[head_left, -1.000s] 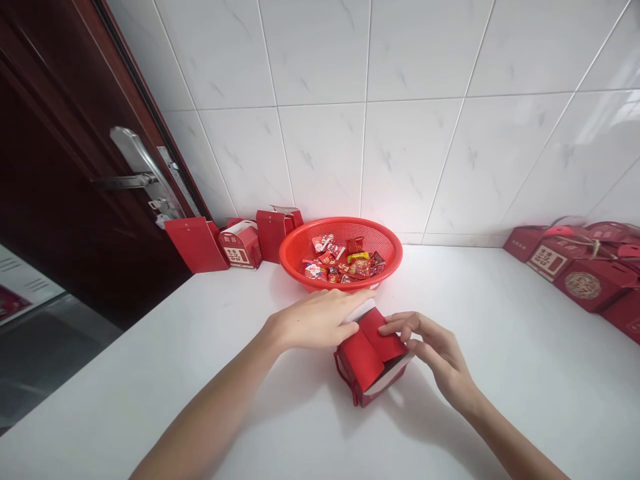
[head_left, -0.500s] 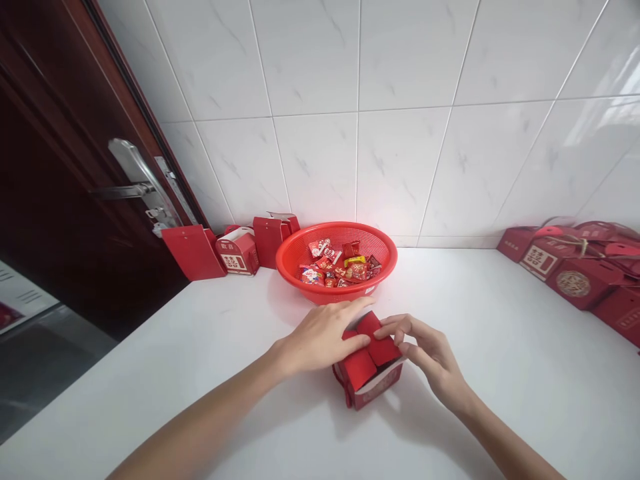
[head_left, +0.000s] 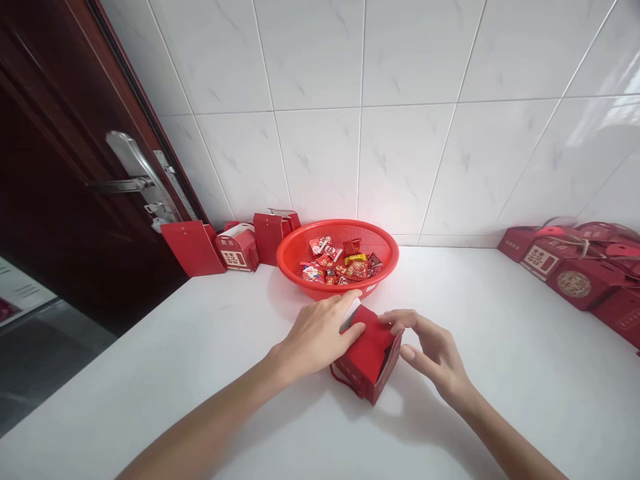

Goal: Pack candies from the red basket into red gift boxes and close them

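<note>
- Resting over the far left side of a small red box (head_left: 375,352), the left hand (head_left: 320,333) has its thumb lying on the top, apart from the other fingers, which stretch along the far end; whether they pinch the pale flap (head_left: 349,316) between them cannot be told.
- At the box's right side, the right hand (head_left: 433,353) has its fingers loosely spread: curled fingertips meet the top near its far right corner, while the thumb stands apart beside the right end.
- The red box sits on the white surface (head_left: 280,433) between the two hands, in front of both thumbs' wrists and under the left thumb. Bright, plain red flaps cover its top; the sides are deeper red with faint lettering, one cord (head_left: 346,381) loops at the left, and a dark gap shows beside the raised right end panel.
- Just beyond stands one red basket (head_left: 293,280) holding more than a dozen wrapped sweets (head_left: 357,269), one wrapper bright yellow; overlaps prevent an exact count.
- Left of the basket stand three red cartons (head_left: 193,248), the middle one bearing a pale printed panel.
- Well to the right, at least four red gift boxes (head_left: 575,283) crowd together.
- Behind are one tiled wall (head_left: 320,153) and one dark door (head_left: 55,133).
</note>
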### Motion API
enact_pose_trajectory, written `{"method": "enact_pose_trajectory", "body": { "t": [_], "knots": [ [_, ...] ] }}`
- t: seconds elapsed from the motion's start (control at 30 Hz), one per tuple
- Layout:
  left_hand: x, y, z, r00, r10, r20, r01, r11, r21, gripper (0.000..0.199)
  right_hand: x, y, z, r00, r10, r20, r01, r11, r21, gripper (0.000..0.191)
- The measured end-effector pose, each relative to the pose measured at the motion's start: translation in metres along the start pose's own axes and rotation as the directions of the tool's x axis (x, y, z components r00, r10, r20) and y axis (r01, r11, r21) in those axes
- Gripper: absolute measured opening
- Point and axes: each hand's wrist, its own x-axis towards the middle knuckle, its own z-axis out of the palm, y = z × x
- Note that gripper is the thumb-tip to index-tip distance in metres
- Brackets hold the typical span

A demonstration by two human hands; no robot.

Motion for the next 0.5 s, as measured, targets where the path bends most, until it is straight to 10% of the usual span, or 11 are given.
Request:
{"method": "enact_pose_trajectory", "body": {
  "t": [0.5],
  "knots": [
    [-0.004,-0.021,0.021,0.956,0.217,-0.200,-0.277,0.894,-0.352,0.062,0.001,0.002,0.002,0.997,0.077,0.011,-0.077,0.997,0.028,0.020]
  ]
}}
